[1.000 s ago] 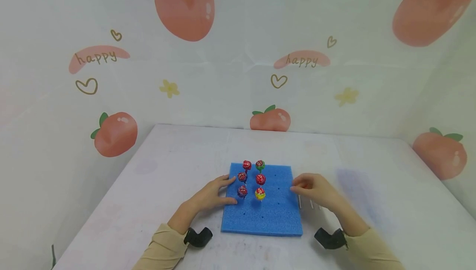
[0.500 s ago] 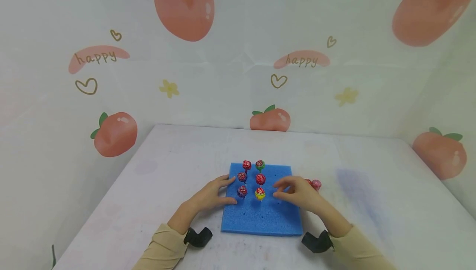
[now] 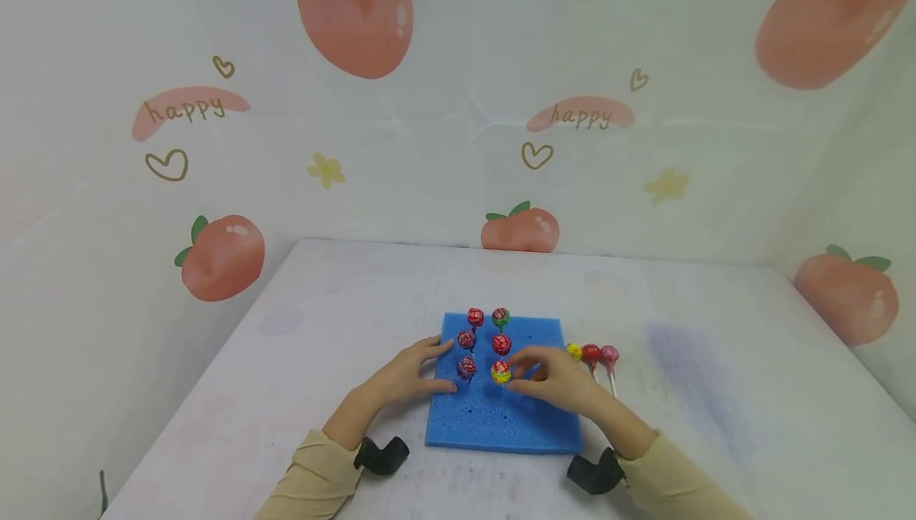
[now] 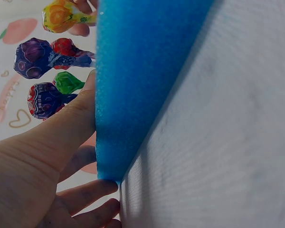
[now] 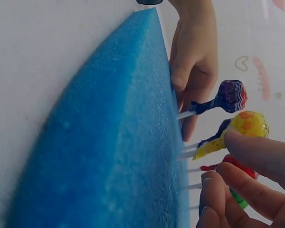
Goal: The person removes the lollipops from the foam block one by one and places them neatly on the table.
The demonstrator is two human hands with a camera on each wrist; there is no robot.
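Observation:
A blue foam board (image 3: 468, 431) lies flat, with two columns of wrapped lollipops standing in it. My left hand (image 3: 405, 377) rests along the board's left edge, its thumb on the top face and its fingers spread. Over the board's right half, my right hand (image 3: 556, 381) has reached the yellow lollipop (image 3: 500, 372), nearest in the right column. In the right wrist view its thumb (image 5: 244, 145) touches the yellow wrapper (image 5: 247, 126), while the index finger stays a little apart. A dark purple lollipop (image 3: 466, 368) stands left of the yellow one, a red lollipop (image 3: 501, 343) behind it.
Right of the board lie loose lollipops: a yellow-wrapped one (image 3: 574, 351), a red one (image 3: 591, 354) and a pink one (image 3: 610, 355). Small holes show in the foam. A printed cloth (image 3: 429, 154) hangs behind the white table (image 3: 343, 297).
My right hand has moved left from the board's right edge to the yellow lollipop, uncovering the loose lollipops. My left hand has stayed put.

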